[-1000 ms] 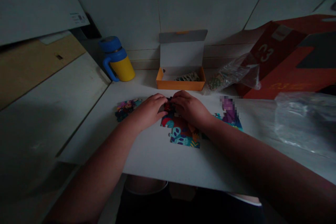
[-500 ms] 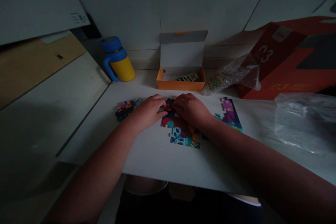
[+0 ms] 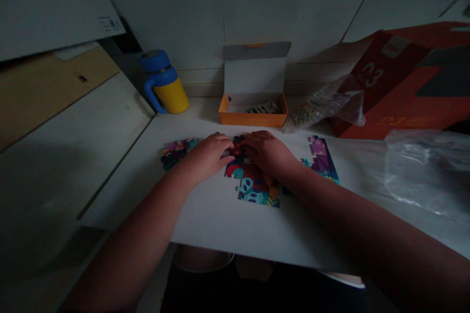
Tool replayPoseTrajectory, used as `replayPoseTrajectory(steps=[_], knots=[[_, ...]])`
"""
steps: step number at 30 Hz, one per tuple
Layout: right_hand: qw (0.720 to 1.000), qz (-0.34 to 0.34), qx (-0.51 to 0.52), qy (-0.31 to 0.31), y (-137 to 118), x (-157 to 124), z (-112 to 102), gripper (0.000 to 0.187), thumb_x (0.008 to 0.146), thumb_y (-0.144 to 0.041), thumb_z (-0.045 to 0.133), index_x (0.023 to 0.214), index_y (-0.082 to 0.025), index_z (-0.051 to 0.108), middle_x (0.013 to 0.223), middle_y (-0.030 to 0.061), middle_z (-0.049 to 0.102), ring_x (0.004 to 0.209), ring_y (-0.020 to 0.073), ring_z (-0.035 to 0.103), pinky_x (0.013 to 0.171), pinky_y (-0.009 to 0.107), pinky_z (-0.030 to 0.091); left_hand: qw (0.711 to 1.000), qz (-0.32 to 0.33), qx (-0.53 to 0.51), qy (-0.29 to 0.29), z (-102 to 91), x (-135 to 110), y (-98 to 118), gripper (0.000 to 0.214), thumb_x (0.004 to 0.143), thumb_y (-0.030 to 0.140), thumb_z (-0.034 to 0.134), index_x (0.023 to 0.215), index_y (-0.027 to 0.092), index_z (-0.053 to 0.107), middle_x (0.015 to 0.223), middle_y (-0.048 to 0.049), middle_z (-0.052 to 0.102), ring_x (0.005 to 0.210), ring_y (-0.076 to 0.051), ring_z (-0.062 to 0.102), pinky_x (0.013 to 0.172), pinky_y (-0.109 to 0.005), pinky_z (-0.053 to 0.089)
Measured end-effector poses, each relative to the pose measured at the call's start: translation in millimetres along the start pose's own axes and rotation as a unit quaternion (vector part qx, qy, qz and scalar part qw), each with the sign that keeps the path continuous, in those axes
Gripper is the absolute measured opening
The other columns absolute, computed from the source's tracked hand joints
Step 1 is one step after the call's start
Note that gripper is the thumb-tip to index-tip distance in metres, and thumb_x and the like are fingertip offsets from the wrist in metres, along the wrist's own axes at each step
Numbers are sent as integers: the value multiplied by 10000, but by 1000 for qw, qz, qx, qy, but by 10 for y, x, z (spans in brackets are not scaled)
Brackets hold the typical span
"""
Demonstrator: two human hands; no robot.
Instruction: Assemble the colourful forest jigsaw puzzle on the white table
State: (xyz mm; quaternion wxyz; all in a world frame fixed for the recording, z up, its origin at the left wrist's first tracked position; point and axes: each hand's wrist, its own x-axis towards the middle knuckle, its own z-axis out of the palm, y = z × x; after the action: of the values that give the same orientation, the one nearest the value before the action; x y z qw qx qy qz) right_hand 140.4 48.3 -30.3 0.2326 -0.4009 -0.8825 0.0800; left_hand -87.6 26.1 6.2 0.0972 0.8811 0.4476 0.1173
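Observation:
A joined jigsaw puzzle section with dark, red and turquoise artwork lies flat on the white table. My left hand is closed at its upper left edge, thumb and fingers pinched on a puzzle piece there. From the other side my right hand bends over the section's upper part, its curled fingers on a dark piece; the palm hides much of what is below. To the left, partly behind my left hand, lies another puzzle section. A purple and teal section lies right of my right hand.
An open orange box with several puzzle pieces stands at the back. Left of it is a blue and yellow mug. A clear bag with pieces, a big red box and clear plastic occupy the right.
My right fingers have shifted very slightly at the top of the middle puzzle section. Otherwise the hands and puzzle sections stay in place.

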Motion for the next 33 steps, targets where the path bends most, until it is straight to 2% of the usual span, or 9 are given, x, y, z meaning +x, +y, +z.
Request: replayPoseTrajectory(steps=[4,10,14,17,21,25,30,33], knots=[[1000,-17,-6,16,61,-1,50,308,980,-115,596,1174,-203,819,1259,104,787,1146,287,693,1079,429,505,1000,9,0,-1,20,-2,-22,181,963,217,751,1132,152,740,1142,-100,721,1108,-263,670,1017,-395,529],[1000,-10,-10,1,59,-7,42,347,970,-115,613,1232,-211,819,1368,104,751,1229,303,673,1090,439,515,1000,17,-2,3,23,0,-50,169,980,238,721,1127,170,767,1162,-99,732,1121,-262,675,1042,-402,530],[1000,2,-11,15,23,-17,6,334,997,-126,569,1225,-182,806,1348,121,756,1218,304,669,1101,453,501,997,-49,12,59,-125,-11,-141,189,1014,193,614,1131,174,762,1148,-97,744,1112,-261,685,1029,-396,531],[999,17,-25,19,1,-23,-42,317,1011,-146,552,1224,-157,787,1326,135,759,1185,305,668,1099,449,486,987,-118,41,101,-193,-33,-284,210,1012,241,608,1140,163,755,1158,-113,735,1094,-272,689,1028,-402,533],[999,34,-29,21,8,-37,-96,284,1015,-174,554,1180,-153,784,1276,148,763,1148,308,665,1061,447,486,984,-142,82,76,-105,-51,-420,321,976,383,682,1174,137,739,1216,-146,699,1118,-300,674,1064,-418,517],[998,41,-19,35,34,-60,-127,273,1025,-192,541,1153,-155,779,1220,149,769,1129,308,671,1054,458,482,981,-157,103,45,10,-21,-426,377,953,468,703,1148,148,737,1224,-147,674,1153,-315,656,1080,-430,498],[997,51,-9,55,49,-85,-173,244,1015,-196,556,1111,-150,775,1181,149,771,1124,308,676,1064,456,482,974,-214,45,61,33,36,-457,405,871,470,783,1117,153,729,1212,-135,677,1157,-303,666,1068,-412,508],[997,50,-6,61,50,-96,-188,232,1002,-186,564,1102,-150,770,1177,147,769,1124,311,674,1063,460,485,972,-225,-6,69,44,39,-515,390,799,439,842,1072,184,733,1193,-107,685,1142,-291,679,1049,-402,524]])
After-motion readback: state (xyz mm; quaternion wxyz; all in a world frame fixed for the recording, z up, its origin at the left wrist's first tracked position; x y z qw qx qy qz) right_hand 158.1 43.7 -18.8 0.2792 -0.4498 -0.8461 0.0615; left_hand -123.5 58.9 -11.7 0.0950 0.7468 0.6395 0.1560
